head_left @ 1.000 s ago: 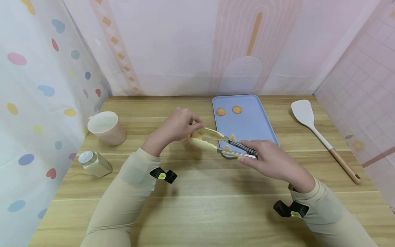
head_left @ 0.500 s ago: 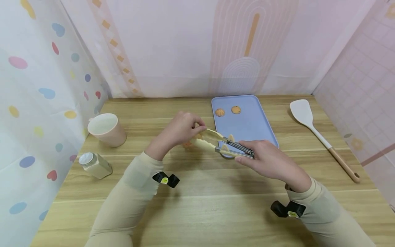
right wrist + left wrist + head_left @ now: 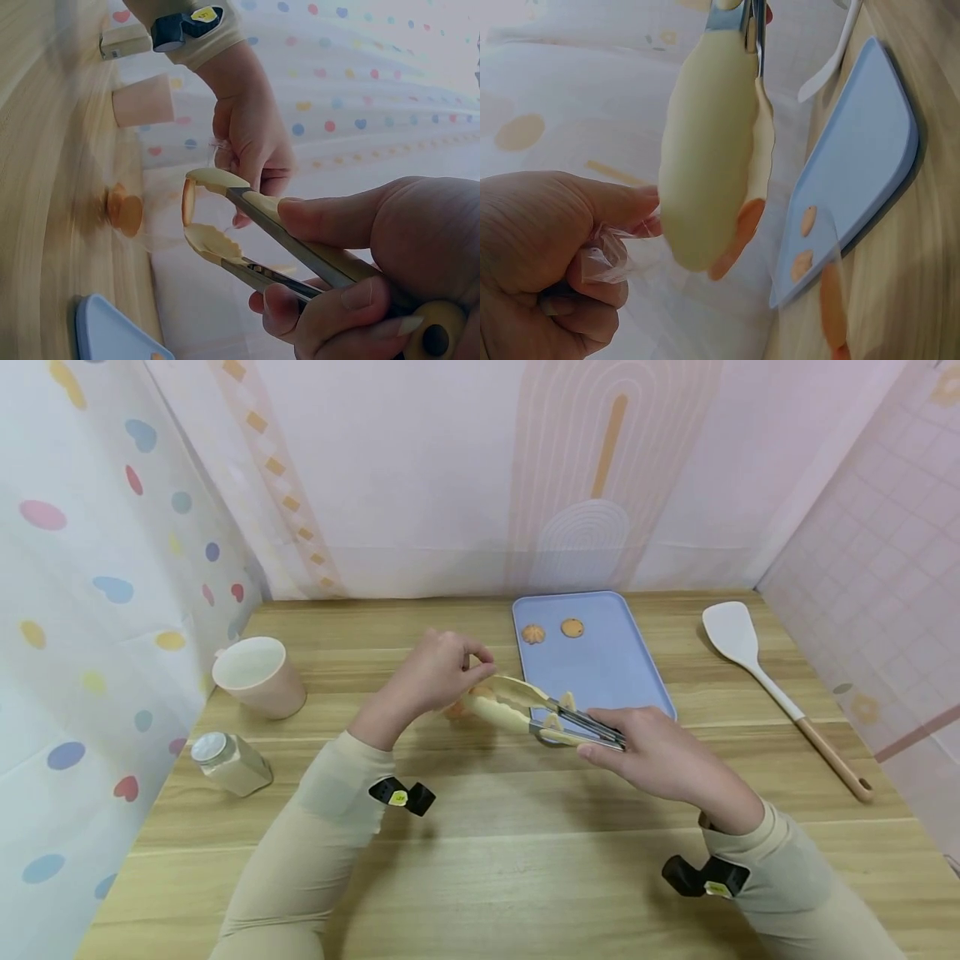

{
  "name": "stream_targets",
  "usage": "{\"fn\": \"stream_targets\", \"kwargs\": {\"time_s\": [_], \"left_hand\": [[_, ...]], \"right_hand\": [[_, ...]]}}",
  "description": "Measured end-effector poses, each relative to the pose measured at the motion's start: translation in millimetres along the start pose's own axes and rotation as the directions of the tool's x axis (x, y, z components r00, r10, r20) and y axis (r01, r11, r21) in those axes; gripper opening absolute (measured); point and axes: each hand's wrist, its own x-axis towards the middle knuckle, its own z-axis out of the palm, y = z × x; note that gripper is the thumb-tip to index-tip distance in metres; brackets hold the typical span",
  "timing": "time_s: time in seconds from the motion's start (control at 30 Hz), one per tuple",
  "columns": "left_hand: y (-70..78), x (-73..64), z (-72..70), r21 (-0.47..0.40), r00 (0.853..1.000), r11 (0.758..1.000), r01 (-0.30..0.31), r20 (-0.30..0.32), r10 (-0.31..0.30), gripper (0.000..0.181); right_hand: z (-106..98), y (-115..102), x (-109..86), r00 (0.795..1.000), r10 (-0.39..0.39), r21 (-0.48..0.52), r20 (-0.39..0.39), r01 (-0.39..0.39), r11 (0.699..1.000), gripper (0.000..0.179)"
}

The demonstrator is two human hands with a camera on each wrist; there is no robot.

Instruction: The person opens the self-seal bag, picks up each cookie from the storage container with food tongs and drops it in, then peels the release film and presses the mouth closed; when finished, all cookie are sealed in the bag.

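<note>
In the head view my left hand [image 3: 438, 672] is beside the tips of the tongs. Its thumb and forefinger pinch the gathered edge of a clear plastic bag [image 3: 604, 261]. My right hand [image 3: 663, 760] grips the tongs [image 3: 501, 713], which have steel arms and cream scalloped heads. Between those heads sits an orange-brown cookie [image 3: 188, 202], seen edge-on in the right wrist view. The tong heads are at the mouth of the bag. More cookies [image 3: 124, 211] show low in the bag, close over the table; in the head view the left hand partly hides them.
A blue tray [image 3: 600, 672] with two cookies, one flower-shaped [image 3: 533, 634] and one round [image 3: 572, 627], lies behind the tongs. A pink mug [image 3: 262, 685] and a lidded jar [image 3: 238, 766] are on the left. A white spatula [image 3: 733, 631] with a wooden handle is at right.
Both hands stay almost in place. The tongs and right hand shift slightly left, then back right; the left hand keeps its pinch on the bag.
</note>
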Motion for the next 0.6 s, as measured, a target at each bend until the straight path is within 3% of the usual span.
{"fn": "stream_targets", "kwargs": {"time_s": [0.3,0.6], "left_hand": [[3.0,2.2,5.5,-0.006,0.999,1.000,-0.028,-0.034,0.028,0.015],[2.4,3.5,3.5,-0.025,0.996,0.999,-0.042,-0.079,0.040,0.013]], "right_hand": [[-1.7,0.3,6.1,1.000,-0.013,0.078,0.017,0.012,0.997,0.047],[-11.8,-2.3,7.3,0.996,0.017,0.069,0.083,-0.023,0.997,0.050]]}}
